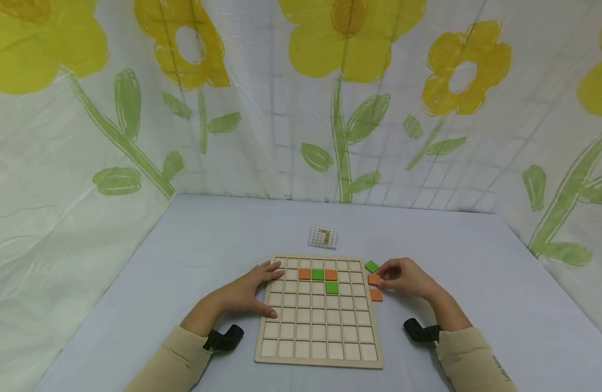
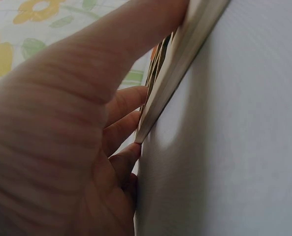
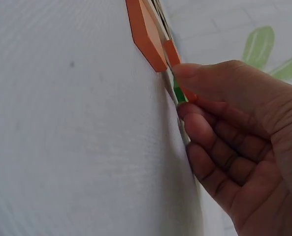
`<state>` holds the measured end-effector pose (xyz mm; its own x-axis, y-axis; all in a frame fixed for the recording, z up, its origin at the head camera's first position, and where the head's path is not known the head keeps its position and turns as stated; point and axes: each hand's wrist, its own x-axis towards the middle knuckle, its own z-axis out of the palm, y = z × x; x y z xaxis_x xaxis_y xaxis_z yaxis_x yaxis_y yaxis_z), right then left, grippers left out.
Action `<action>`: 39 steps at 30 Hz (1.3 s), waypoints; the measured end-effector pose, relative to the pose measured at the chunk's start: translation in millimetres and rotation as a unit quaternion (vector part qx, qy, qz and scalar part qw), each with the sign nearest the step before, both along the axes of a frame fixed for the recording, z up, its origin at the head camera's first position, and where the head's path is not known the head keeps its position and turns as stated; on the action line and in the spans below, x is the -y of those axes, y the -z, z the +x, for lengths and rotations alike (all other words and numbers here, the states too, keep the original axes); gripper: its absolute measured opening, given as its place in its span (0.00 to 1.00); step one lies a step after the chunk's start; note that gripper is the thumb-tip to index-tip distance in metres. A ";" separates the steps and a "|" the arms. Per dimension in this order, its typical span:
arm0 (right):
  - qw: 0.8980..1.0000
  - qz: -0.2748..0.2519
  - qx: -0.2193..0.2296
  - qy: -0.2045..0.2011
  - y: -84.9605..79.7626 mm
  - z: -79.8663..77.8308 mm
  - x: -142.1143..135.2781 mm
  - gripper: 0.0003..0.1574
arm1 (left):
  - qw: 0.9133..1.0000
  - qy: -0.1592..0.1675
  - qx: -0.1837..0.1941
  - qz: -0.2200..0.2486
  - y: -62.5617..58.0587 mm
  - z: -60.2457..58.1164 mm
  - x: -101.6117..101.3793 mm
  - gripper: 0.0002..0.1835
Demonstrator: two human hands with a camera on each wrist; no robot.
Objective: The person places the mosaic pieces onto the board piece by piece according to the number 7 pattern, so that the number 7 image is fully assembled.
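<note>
A wooden grid board (image 1: 318, 363) lies flat on the table. In its upper rows sit two orange tiles and two green tiles (image 1: 332, 287). My left hand (image 1: 244, 289) rests on the board's left edge, thumb and fingers spread apart; the left wrist view shows the thumb (image 2: 150, 24) against the frame. Just off the board's right side, my right hand (image 1: 406, 279) pinches an orange tile (image 1: 374, 279) between thumb and fingers. A loose green tile (image 1: 372, 266) lies behind that tile, and another orange tile (image 1: 376, 295) lies in front of it, nearer me.
A small card (image 1: 323, 237) printed with a grid and a coloured pattern lies behind the board. The table (image 1: 222, 228) has a pale cover. A white curtain (image 1: 262, 136) with yellow flowers hangs along the back and sides.
</note>
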<state>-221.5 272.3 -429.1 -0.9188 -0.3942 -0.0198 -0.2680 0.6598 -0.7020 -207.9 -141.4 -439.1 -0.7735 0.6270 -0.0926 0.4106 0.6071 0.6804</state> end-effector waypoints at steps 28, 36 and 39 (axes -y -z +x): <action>0.999 -0.018 -0.009 -0.029 -15.5 8.4 16.0 0.16 | 1.000 -0.007 -0.001 -0.008 -2.0 2.3 -1.3 0.50; 0.999 -0.006 -0.021 -0.048 -17.1 9.3 21.0 0.14 | 1.000 -0.006 -0.004 -0.010 -2.2 2.0 -1.4 0.50; 0.998 -0.005 -0.022 -0.051 -18.0 9.7 22.9 0.14 | 1.000 -0.007 -0.003 -0.010 -3.0 2.3 -1.6 0.50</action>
